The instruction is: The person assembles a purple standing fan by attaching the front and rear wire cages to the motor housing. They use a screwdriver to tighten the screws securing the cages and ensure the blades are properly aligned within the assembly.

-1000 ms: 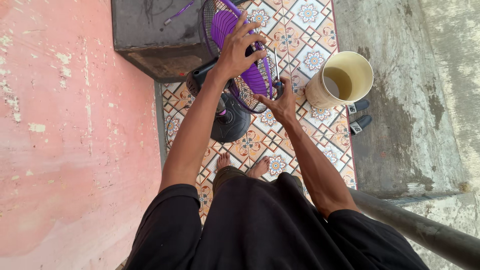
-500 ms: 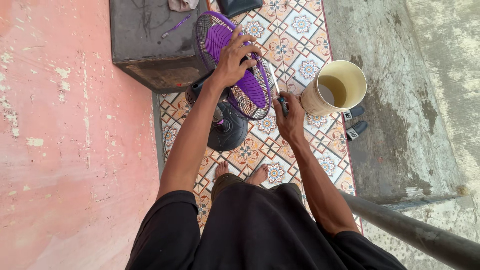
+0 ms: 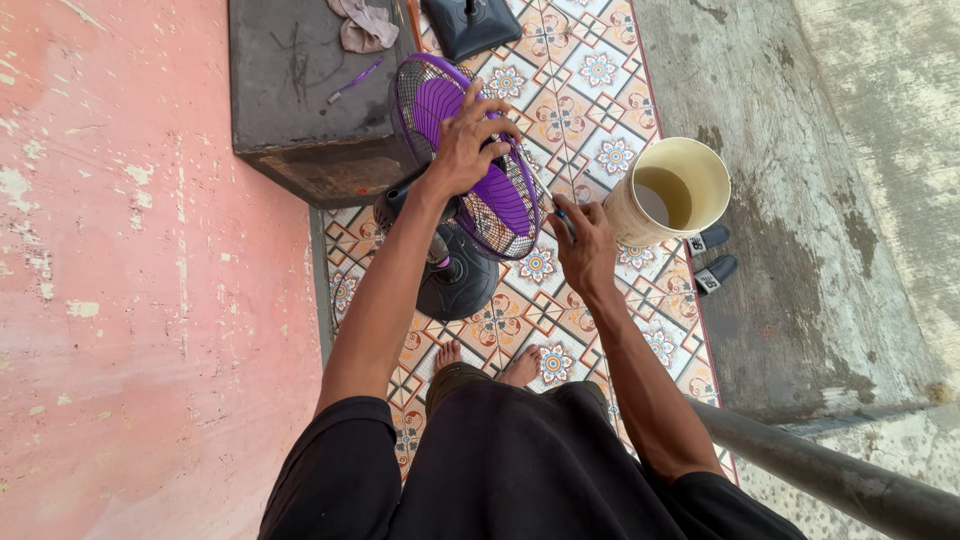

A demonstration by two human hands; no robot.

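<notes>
The purple fan (image 3: 480, 190) stands on the tiled floor (image 3: 580, 80), close to its left edge by the dark box (image 3: 300, 90). Your left hand (image 3: 468, 140) lies spread on the wire cage. Your right hand (image 3: 585, 245) is pinching a screwdriver (image 3: 556, 212) beside the fan, near the yellow bucket (image 3: 670, 190).

Home porch or entryway, patterned floor tiles (image 3: 590, 75), peeling pink wall (image 3: 150, 280), weathered concrete (image 3: 800, 250), sandals (image 3: 712, 257), yellow bucket (image 3: 670, 190)

Left hand (image 3: 470, 140) spread flat; right hand (image 3: 583, 240) fisted.
</notes>
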